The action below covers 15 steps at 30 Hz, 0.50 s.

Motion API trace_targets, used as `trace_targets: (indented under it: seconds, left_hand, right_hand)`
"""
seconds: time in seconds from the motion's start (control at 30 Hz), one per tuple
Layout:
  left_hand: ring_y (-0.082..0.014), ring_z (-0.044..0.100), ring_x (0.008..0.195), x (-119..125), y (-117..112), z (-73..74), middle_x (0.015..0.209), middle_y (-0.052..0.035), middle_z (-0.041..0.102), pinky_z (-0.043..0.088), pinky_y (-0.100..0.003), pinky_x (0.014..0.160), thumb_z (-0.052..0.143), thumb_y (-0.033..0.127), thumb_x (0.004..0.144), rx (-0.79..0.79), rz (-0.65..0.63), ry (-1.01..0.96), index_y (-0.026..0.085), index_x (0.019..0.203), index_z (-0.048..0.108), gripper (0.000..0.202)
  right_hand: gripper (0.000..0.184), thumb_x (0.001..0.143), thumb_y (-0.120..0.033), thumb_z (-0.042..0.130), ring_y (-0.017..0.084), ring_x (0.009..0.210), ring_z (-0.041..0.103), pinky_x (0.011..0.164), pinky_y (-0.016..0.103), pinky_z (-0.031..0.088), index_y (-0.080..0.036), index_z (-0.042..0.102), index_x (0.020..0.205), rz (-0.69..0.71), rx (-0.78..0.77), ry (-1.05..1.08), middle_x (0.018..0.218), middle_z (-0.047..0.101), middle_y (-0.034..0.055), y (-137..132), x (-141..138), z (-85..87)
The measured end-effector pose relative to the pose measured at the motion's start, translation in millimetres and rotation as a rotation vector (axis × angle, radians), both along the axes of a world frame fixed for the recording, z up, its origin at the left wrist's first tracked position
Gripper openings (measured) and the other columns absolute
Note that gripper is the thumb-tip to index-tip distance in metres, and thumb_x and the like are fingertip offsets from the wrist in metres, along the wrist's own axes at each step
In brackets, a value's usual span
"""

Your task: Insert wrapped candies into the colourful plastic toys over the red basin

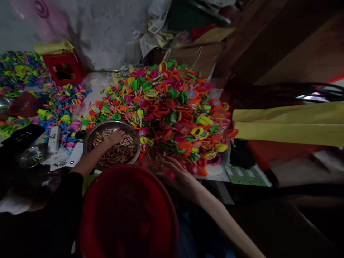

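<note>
My right hand [178,173] reaches in from the lower right, somewhat blurred, its fingers stretched out to the left. It is at the near edge of a large heap of colourful plastic toy watches [185,125], and a small pink piece [170,174] shows beneath the fingers. A big red plastic tub [169,211] stands close in front of me; its inside is too dark to make out. My left hand does not show. To the left, the hand [116,137] of a black-sleeved person lies in a metal basin [138,150] of small wrapped sticks [113,156].
A red stool [64,68] stands among more coloured pieces [21,70] at the left. Nearby are a white power strip [54,139] and a small metal bowl [30,161]. Yellow board [290,123] juts in from the right, near a green printed sheet [247,175].
</note>
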<state>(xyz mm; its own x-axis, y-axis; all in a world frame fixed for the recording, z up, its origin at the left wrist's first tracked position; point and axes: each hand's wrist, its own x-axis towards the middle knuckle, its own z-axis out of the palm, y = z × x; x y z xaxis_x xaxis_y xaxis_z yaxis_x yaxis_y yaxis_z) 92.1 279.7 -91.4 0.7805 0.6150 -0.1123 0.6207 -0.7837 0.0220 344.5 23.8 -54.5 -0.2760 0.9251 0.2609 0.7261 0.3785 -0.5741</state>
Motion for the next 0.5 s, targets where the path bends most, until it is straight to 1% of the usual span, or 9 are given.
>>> trace_targets:
  seconds: [0.07, 0.17, 0.23, 0.27, 0.33, 0.37, 0.4, 0.43, 0.5]
  left_hand:
    - [-0.0213, 0.053, 0.109, 5, 6, -6.6, 0.113, -0.0102, 0.060, 0.036, -0.042, 0.099, 0.051, 0.013, 0.088, -0.016, -0.004, 0.019, 0.010, 0.103, 0.060, 0.018]
    - [-0.0199, 0.054, 0.107, 10, 7, -13.5, 0.110, -0.0101, 0.061, 0.035, -0.041, 0.099, 0.048, 0.004, 0.086, -0.073, 0.028, 0.031, 0.008, 0.096, 0.061, 0.016]
    - [-0.0191, 0.053, 0.108, 12, 5, -15.9, 0.109, -0.0096, 0.061, 0.036, -0.041, 0.099, 0.048, 0.005, 0.087, -0.114, 0.063, 0.023, 0.007, 0.094, 0.060, 0.014]
    - [-0.0182, 0.053, 0.108, 13, 4, -16.3, 0.110, -0.0096, 0.061, 0.036, -0.040, 0.100, 0.047, 0.007, 0.089, -0.128, 0.082, 0.011, 0.007, 0.094, 0.059, 0.014]
    - [-0.0146, 0.054, 0.106, 14, -1, -14.2, 0.110, -0.0087, 0.060, 0.036, -0.036, 0.101, 0.042, 0.010, 0.092, -0.148, 0.115, -0.020, 0.005, 0.097, 0.058, 0.018]
    - [-0.0135, 0.055, 0.106, 14, -4, -11.5, 0.111, -0.0083, 0.060, 0.035, -0.036, 0.102, 0.041, 0.012, 0.094, -0.149, 0.125, -0.043, 0.005, 0.100, 0.058, 0.020]
    - [-0.0118, 0.056, 0.104, 14, -7, -8.1, 0.109, -0.0070, 0.061, 0.036, -0.033, 0.102, 0.041, 0.014, 0.094, -0.152, 0.136, -0.061, 0.004, 0.099, 0.058, 0.020]
    - [-0.0103, 0.057, 0.101, 14, -9, -4.2, 0.106, -0.0061, 0.062, 0.037, -0.031, 0.101, 0.041, 0.016, 0.095, -0.155, 0.145, -0.079, 0.004, 0.097, 0.058, 0.021]
    - [-0.0081, 0.060, 0.096, 15, -12, 3.3, 0.101, -0.0049, 0.064, 0.039, -0.026, 0.097, 0.040, 0.020, 0.096, -0.158, 0.172, -0.113, 0.003, 0.089, 0.058, 0.025]
  right_hand:
    - [0.037, 0.094, -0.032, 0.045, 0.023, 0.119, 0.052, 0.093, 0.038, 0.051, -0.019, 0.044, 0.128, -0.006, -0.080, 0.003, 0.134, 0.045, 0.0146, -11, -8, -11.7]
    - [0.033, 0.094, -0.029, 0.045, 0.023, 0.114, 0.054, 0.093, 0.039, 0.050, -0.017, 0.048, 0.124, 0.047, -0.141, -0.018, 0.126, 0.051, 0.0139, -22, -17, -17.8]
    - [0.027, 0.094, -0.028, 0.045, 0.024, 0.111, 0.053, 0.092, 0.042, 0.049, -0.015, 0.053, 0.117, 0.096, -0.104, -0.066, 0.121, 0.055, 0.0137, -29, -23, -15.5]
    - [0.024, 0.094, -0.027, 0.045, 0.026, 0.111, 0.052, 0.092, 0.043, 0.048, -0.015, 0.055, 0.113, 0.086, -0.067, -0.095, 0.119, 0.056, 0.0139, -31, -26, -13.1]
    - [0.022, 0.095, -0.024, 0.043, 0.027, 0.110, 0.050, 0.091, 0.044, 0.046, -0.015, 0.057, 0.109, 0.013, 0.004, -0.149, 0.118, 0.057, 0.0139, -38, -34, -7.5]
    - [0.022, 0.095, -0.023, 0.042, 0.027, 0.109, 0.050, 0.091, 0.044, 0.045, -0.014, 0.057, 0.108, -0.011, 0.007, -0.174, 0.116, 0.058, 0.0138, -42, -39, -5.6]
    - [0.022, 0.095, -0.023, 0.041, 0.027, 0.106, 0.051, 0.090, 0.043, 0.046, -0.014, 0.058, 0.107, -0.015, -0.024, -0.207, 0.114, 0.058, 0.0141, -47, -45, -5.2]
    - [0.022, 0.095, -0.022, 0.041, 0.026, 0.104, 0.052, 0.088, 0.041, 0.047, -0.013, 0.058, 0.107, 0.001, -0.107, -0.252, 0.112, 0.059, 0.0146, -52, -53, -7.0]
    - [0.024, 0.094, -0.018, 0.041, 0.026, 0.097, 0.057, 0.080, 0.038, 0.050, -0.010, 0.056, 0.110, 0.044, -0.359, -0.364, 0.110, 0.059, 0.0177, -64, -71, -18.5]
